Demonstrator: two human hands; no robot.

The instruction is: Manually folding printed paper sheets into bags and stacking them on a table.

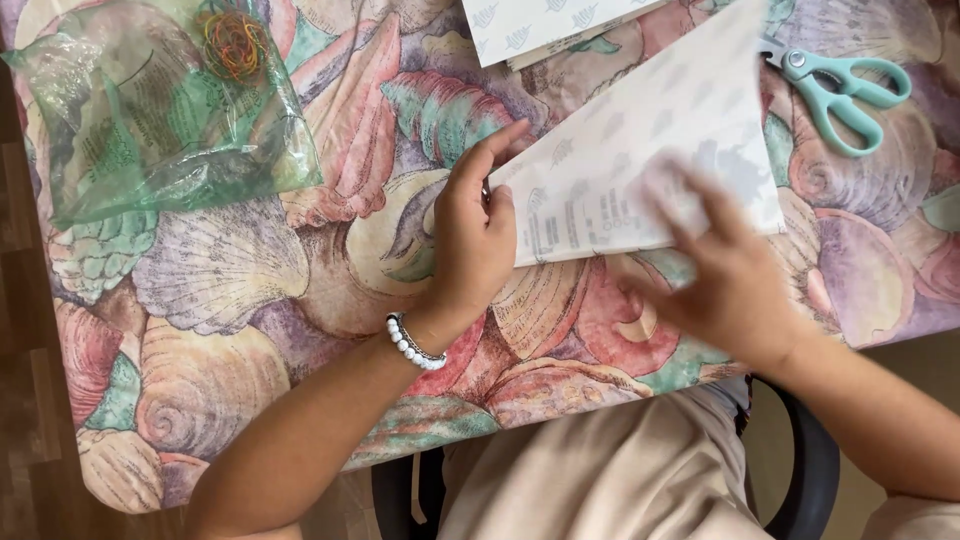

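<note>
We had the folded sheet of patterned paper (640, 150) lying flat between our hands, its pointed left end right under the fingertips of our left hand (473, 240) and its lower right part beneath our right hand (725, 270). The paper was white with a faint grey leaf print and ran up and away from both hands towards the far right.

Our left hand lay palm down, fingers together and stretched forward, pressing the tip of the paper onto the shell-patterned tablecloth (250, 290); it gripped nothing, only pinned the sheet. A white bead bracelet (413, 347) sat on that wrist, and the forearm came in from the lower left.

Our right hand was blurred. It lay over the lower edge of the paper with fingers spread wide and pointing up and to the left; we could not tell whether it pinched the sheet or merely rested on it. Its forearm came in from the lower right.

Beyond our right hand lay mint-green scissors (845, 90), clear of the paper's edge. Far out past our left hand sat a clear green plastic bag (160, 120) with coloured rubber bands (232, 42). More sheets (540, 25) lay beyond the left fingertips.
</note>
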